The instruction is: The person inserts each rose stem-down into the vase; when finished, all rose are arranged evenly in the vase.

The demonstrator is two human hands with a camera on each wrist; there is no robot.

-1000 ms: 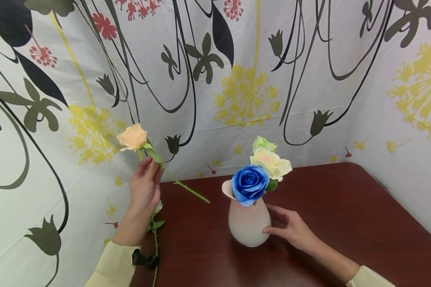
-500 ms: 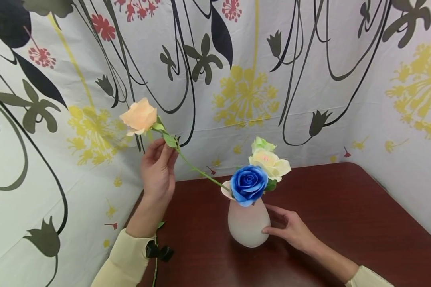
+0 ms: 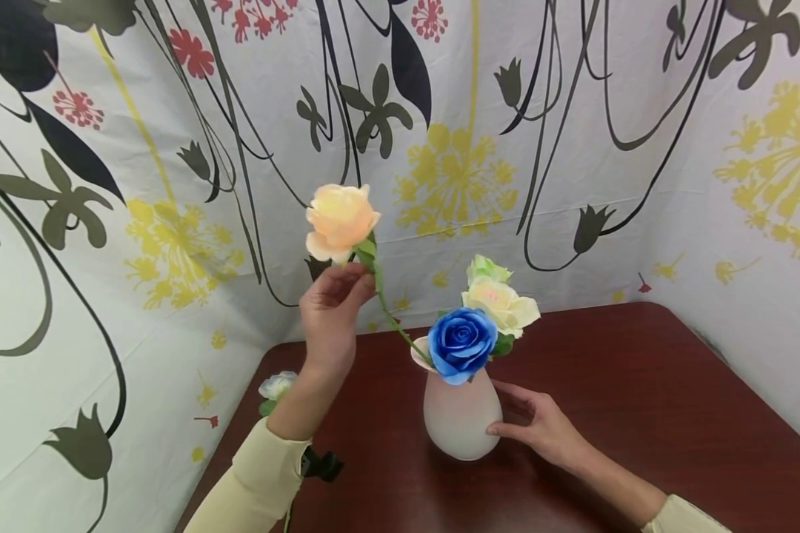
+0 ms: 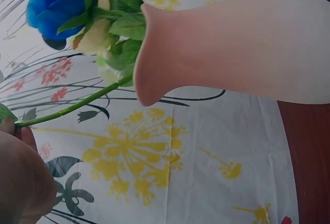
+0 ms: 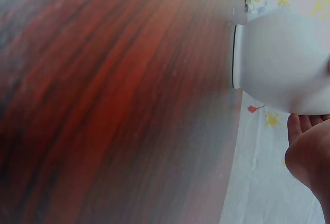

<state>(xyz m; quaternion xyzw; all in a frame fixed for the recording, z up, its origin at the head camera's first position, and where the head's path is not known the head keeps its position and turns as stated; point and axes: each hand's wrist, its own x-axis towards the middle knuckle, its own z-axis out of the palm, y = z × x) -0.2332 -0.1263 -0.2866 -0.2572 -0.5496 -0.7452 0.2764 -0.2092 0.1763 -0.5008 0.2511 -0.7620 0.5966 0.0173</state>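
Observation:
A peach rose [image 3: 342,220] is pinched near the top of its stem by my left hand [image 3: 331,318]. Its green stem [image 4: 85,101] slants down into the mouth of a white-and-pink vase [image 3: 463,418], seen from the side in the left wrist view. My right hand [image 3: 548,428] holds the vase's right side low down, thumb in front and fingers behind. Upright on the table, the vase [image 5: 286,61] carries a blue rose [image 3: 463,344], a cream rose [image 3: 503,303] and a pale green bloom [image 3: 488,269].
On the dark red table [image 3: 627,385], a pale blue-white flower [image 3: 278,386] lies at the left, partly hidden by my left forearm. A white cloth [image 3: 573,163] printed with flowers hangs along the table's back and sides. A black strap piece [image 3: 323,465] sits at my left wrist.
My left hand has carried the peach rose rightward and up. Its stem end, free in the air a second ago, now sits in the vase mouth, with the stem steeper. The right hand stays put.

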